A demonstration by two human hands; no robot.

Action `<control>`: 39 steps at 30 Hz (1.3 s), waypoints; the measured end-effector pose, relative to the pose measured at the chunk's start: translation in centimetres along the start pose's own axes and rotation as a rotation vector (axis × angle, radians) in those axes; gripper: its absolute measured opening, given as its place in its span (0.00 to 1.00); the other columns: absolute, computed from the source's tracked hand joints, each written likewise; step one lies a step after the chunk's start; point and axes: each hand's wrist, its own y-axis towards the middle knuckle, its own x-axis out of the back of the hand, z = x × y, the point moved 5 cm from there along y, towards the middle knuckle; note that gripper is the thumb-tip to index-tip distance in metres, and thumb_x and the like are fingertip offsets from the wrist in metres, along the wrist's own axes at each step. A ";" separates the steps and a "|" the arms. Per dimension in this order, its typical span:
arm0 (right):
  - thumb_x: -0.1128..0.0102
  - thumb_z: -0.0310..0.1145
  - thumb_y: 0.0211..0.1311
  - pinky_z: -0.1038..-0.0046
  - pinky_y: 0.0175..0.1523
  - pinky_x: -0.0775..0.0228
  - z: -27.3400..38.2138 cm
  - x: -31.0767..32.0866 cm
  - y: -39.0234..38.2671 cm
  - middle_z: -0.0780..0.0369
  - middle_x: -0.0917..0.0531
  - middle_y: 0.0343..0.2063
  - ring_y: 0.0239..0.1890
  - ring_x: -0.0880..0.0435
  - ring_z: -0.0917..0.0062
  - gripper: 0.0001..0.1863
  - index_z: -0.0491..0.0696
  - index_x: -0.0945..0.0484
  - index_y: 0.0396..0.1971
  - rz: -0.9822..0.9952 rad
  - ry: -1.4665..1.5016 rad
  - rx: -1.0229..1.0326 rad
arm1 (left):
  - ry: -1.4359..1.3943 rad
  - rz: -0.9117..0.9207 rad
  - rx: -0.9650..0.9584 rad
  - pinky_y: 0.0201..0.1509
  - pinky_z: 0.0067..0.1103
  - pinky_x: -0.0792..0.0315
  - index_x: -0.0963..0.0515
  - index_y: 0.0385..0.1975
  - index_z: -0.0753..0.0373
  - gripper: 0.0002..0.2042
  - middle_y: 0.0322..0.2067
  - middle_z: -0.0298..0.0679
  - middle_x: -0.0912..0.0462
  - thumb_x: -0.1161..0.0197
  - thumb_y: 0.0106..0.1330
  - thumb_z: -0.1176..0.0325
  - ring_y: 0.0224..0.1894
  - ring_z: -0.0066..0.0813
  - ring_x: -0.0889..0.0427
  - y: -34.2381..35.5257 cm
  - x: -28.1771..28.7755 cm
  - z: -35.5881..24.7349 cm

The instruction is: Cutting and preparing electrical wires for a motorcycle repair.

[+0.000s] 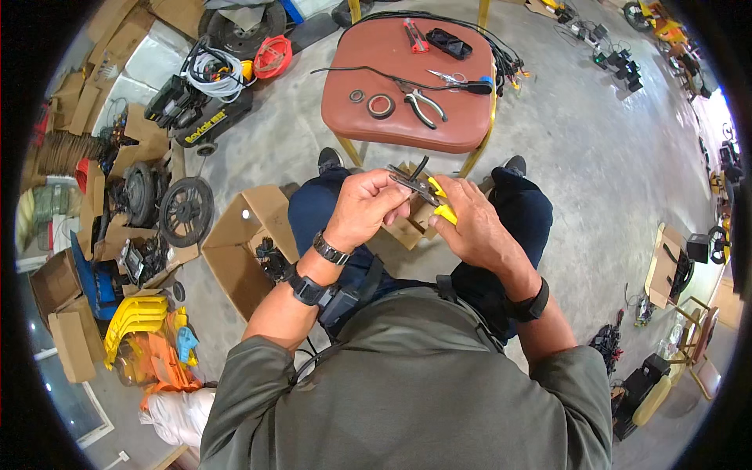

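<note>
Over my lap, my right hand (476, 223) is wrapped round the yellow handles of a wire-stripper-like pair of pliers (445, 213). The dark jaws point left toward my left hand (368, 205), whose thumb and fingers pinch a black cable (421, 166). A short end of that cable sticks up beside the jaws; whether they bite into it cannot be made out. In front of me stands a chair with a red-brown seat (462, 139). On it lie grey-handled pliers (425, 108), scissors (446, 77), a red utility knife (416, 37), a tape roll (381, 106) and a black cable (352, 69).
Between my legs is a cardboard box (407, 233); another open carton (235, 223) stands by my left knee. Farther left are a black wheel (186, 211), an air compressor (211, 121) and yellow plastic parts (135, 321). A cable bundle (505, 59) hangs at the chair's far right.
</note>
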 end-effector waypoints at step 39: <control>0.41 0.26 0.47 0.62 0.51 0.34 0.8 1.3 0.2 0.52 0.25 0.40 0.45 0.25 0.57 0.25 0.40 0.32 0.50 -0.161 -0.222 0.158 | -0.450 0.174 -0.066 0.19 0.15 0.43 0.21 0.38 0.69 0.07 0.22 0.38 0.24 0.38 0.60 0.76 0.17 0.19 0.34 -0.8 -0.8 -1.3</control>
